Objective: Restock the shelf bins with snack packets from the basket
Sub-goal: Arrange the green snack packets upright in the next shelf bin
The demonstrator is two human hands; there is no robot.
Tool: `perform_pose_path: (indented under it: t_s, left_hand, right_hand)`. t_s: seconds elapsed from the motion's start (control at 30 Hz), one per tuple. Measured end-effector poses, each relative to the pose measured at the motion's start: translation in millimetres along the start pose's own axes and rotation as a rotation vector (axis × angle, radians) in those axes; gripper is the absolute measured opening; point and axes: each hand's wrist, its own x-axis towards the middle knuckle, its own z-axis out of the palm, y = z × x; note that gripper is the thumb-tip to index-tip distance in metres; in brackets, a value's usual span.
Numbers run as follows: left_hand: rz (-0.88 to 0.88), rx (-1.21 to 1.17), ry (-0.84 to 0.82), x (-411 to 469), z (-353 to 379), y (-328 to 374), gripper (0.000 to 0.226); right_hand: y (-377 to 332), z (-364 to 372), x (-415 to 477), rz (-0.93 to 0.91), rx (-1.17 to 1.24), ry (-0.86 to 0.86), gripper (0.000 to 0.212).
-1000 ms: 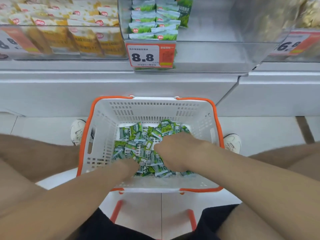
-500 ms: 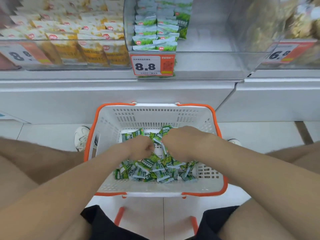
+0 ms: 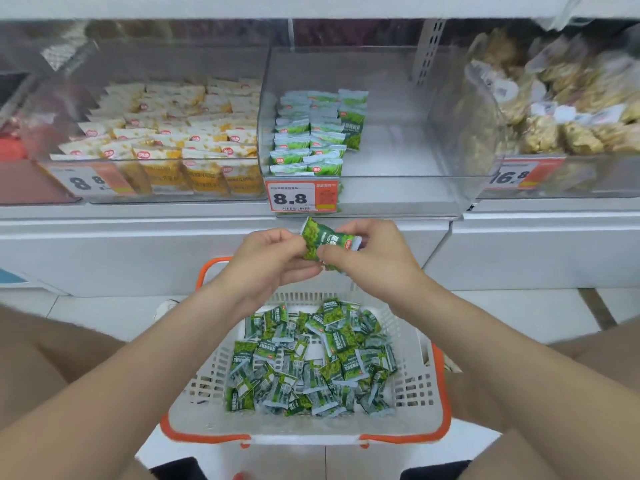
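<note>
Clearly I am not far along: the fingers of my left hand (image 3: 273, 258) and right hand (image 3: 367, 252) pinch green packets (image 3: 323, 242) above the basket (image 3: 304, 431), just below the middle bin (image 3: 398, 188). It holds only some rows at its left side, and many more packets lie in the basket.

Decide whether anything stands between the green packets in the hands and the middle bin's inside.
Yes: the bin's clear front wall, bearing the 8.8 price tag, rises directly above the held packets. They must go over its rim; above that, nothing visible blocks.
</note>
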Motion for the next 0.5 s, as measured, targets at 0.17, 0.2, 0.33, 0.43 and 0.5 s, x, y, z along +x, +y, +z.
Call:
perform_pose_path:
  t_s: [0.17, 0.2, 0.33, 0.43, 0.5]
  left_hand:
    - [0.075, 0.205, -0.012, -7.9, 12.7, 8.4, 0.028]
    - [0.120, 0.209, 0.012, -9.3, 16.4, 13.4, 0.031]
    - [0.282, 0.268, -0.059, -12.2, 22.6, 34.4, 0.033]
    - [0.299, 0.202, -0.091, -7.1, 21.1, 41.0, 0.025]
    - [0.289, 0.121, -0.084, -5.9, 23.5, 45.6, 0.023]
  right_hand:
    - [-19.5, -20.5, 7.6, -0.240, -0.024, 0.015, 0.016]
    - [-23.8, -27.0, 11.0, -0.264, -0.062, 0.017, 0.020]
    - [-40.4, -50.9, 15.4, -0.215, -0.043, -0.018, 0.033]
    - [-46.0, -55.9, 13.6, -0.150, 0.191, -0.070, 0.029]
    - [-48.2, -53.9, 12.6, -0.102, 0.281, -0.071, 0.027]
